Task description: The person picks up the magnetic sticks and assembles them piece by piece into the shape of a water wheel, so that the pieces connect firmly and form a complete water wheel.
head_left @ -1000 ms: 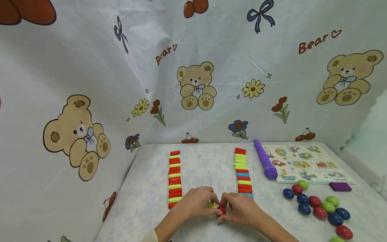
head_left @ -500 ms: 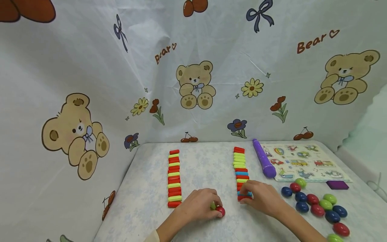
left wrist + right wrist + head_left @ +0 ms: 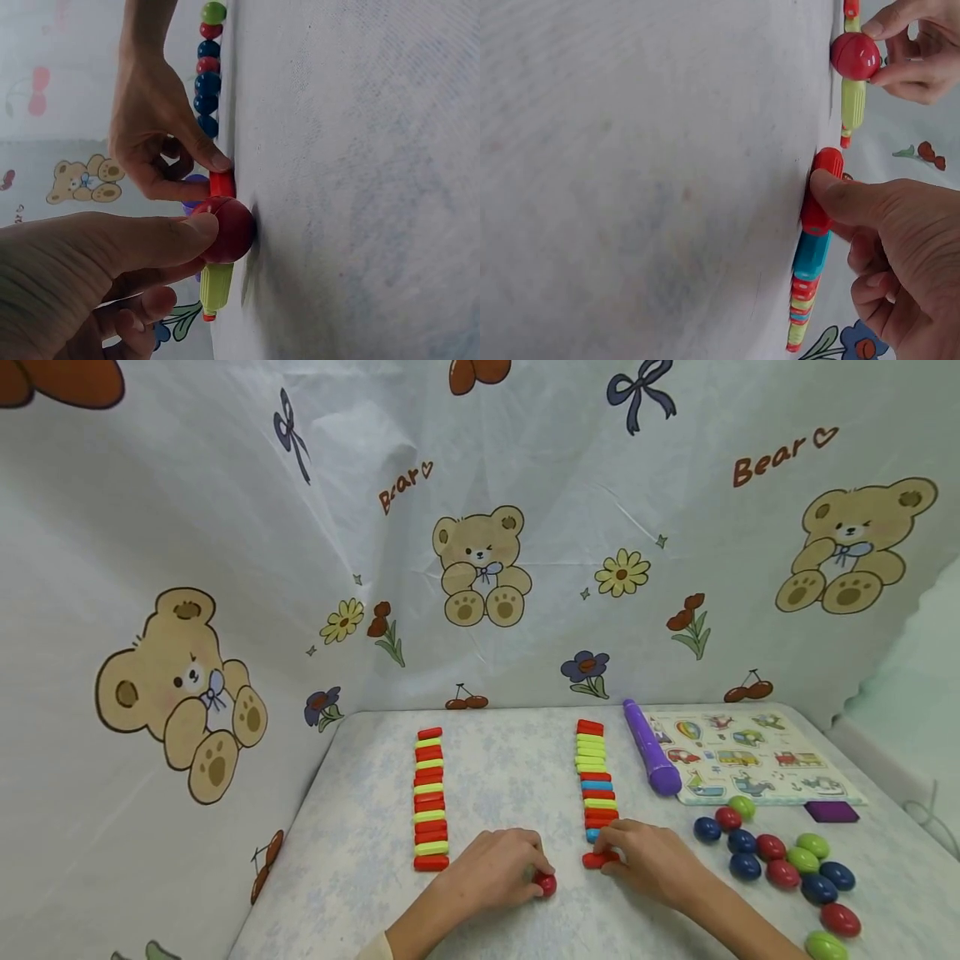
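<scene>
Between thumb and fingers, my left hand [image 3: 501,867] pinches a shiny red egg [image 3: 226,229] low at the tabletop. Its round end faces both wrist cameras, and a faint seam crosses it. A ribbed lime block [image 3: 217,285] shows right beside the egg in both wrist views. To the right, my right hand [image 3: 647,853] pinches a short red block [image 3: 825,191] at the near end of the right-hand row. A blue block [image 3: 811,255] lies just beyond it. That row [image 3: 590,758] runs away from me in red, lime and blue.
A matching row of red and lime blocks [image 3: 429,802] lies on the left. Several red, blue and green eggs [image 3: 782,874] are scattered at the right. Behind them lie a purple toy microphone [image 3: 651,752], a picture board [image 3: 750,756] and a purple block [image 3: 831,812].
My right hand has left the red egg and moved right to the near end of the right row, where it now pinches a red block. My left hand stays at the egg.
</scene>
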### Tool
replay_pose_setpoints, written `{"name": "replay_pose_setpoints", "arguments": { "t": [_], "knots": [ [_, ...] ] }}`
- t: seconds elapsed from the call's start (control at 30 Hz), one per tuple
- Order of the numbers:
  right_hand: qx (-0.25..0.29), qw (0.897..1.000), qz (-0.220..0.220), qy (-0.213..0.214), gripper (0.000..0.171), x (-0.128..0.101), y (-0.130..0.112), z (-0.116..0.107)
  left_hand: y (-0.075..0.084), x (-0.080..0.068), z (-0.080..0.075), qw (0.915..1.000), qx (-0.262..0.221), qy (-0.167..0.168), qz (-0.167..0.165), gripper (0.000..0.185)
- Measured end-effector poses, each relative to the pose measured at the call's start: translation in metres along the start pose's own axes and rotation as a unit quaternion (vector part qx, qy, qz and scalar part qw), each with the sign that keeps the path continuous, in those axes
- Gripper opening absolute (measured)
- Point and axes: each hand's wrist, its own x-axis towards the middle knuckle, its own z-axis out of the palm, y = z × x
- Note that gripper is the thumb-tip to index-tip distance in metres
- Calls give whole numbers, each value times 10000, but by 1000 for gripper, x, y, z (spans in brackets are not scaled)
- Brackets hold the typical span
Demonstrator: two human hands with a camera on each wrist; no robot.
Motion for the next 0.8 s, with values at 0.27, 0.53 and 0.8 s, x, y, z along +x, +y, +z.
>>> {"name": "replay_pose_setpoints", "arguments": {
  "t": [0.27,0.53,0.8],
  "knots": [
    [159,9966,-798,122,21,9,-16,-2,3,0,2,9993,289,132,183,19],
    [2,9899,-1393,248,22,12,-18,1,5,1,5,9985,414,171,310,20],
    [13,9882,-1503,292,25,14,-18,3,6,2,8,9971,473,267,527,15]
  ]
}}
